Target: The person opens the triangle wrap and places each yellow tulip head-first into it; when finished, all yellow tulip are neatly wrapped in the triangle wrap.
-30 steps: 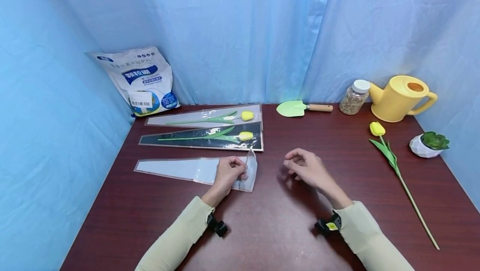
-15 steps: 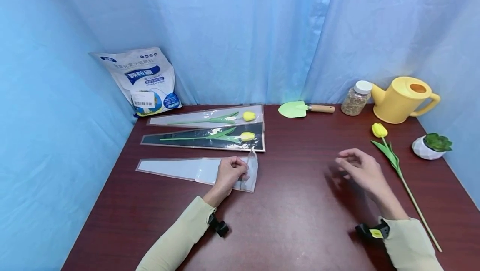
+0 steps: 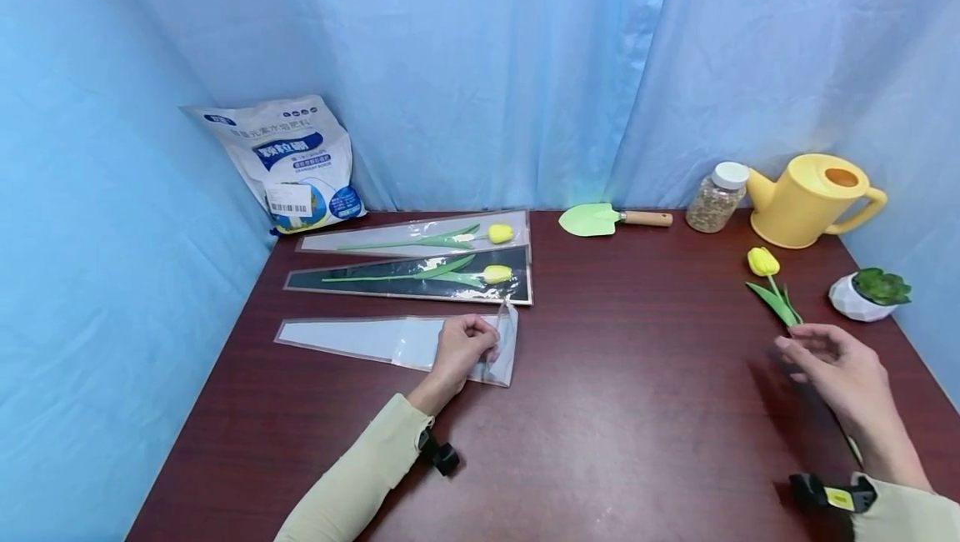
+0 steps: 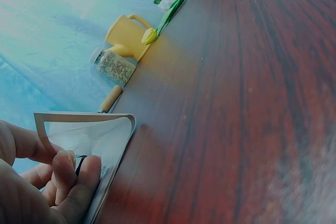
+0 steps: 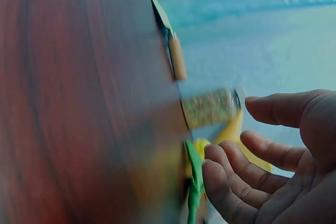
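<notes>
At the open, wide end of a clear-fronted flower sleeve [image 3: 337,337], my left hand [image 3: 462,350] pinches the upper layer and lifts it off the lower one, so the mouth gapes in the left wrist view. Over at the right, a yellow tulip [image 3: 764,262] with green leaves lies on the table, its stem partly hidden by my right hand [image 3: 843,371]. That hand hovers above the stem with loosely bent fingers and holds nothing. Two more sleeves, a pale one [image 3: 360,238] and a black one [image 3: 360,276], lie behind, each with a yellow tulip inside.
Along the back stand a white fertilizer bag [image 3: 300,163], a green trowel [image 3: 590,220], a jar of granules [image 3: 712,207] and a yellow watering can [image 3: 798,208]. A potted succulent [image 3: 862,300] sits near the right edge of the brown table [image 3: 622,442].
My right hand has moved from the middle of the table rightward to the loose tulip's stem. The left hand stays at the sleeve's mouth, holding its upper layer raised.
</notes>
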### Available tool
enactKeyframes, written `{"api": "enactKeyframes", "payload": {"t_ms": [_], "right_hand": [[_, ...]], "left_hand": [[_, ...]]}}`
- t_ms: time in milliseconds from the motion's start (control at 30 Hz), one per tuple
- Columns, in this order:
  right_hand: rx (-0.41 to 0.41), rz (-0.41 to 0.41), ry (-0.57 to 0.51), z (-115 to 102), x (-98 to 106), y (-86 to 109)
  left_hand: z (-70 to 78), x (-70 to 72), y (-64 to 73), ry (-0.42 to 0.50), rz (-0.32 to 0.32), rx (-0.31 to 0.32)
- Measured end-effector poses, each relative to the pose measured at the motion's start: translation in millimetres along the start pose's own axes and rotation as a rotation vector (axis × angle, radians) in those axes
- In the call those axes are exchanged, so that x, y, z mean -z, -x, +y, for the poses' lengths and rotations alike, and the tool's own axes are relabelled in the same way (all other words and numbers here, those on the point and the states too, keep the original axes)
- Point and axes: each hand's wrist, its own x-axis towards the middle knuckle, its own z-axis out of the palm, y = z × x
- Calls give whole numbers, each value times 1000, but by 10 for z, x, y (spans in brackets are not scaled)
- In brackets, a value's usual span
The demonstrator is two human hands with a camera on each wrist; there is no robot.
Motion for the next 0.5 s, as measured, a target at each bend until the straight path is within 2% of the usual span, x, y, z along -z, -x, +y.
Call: {"api": "enactKeyframes", "payload": {"t_ms": [67,200,300,400,500], "right_hand": [[-44,40,65,64,43,-4],[-85,85,319,162,146,-25],[-88,59,470,248,219,-32],[-91,1,544,339,263,-33],[-72,-42,595,408,286,-39]], "left_hand": [[33,2,33,-12,6,-12],[42,1,52,-6,8,-32],[27,-2,41,4,4,-34],[-4,-2,8,1,-1,-24],[-103,4,-64,-7,1,-19]]}}
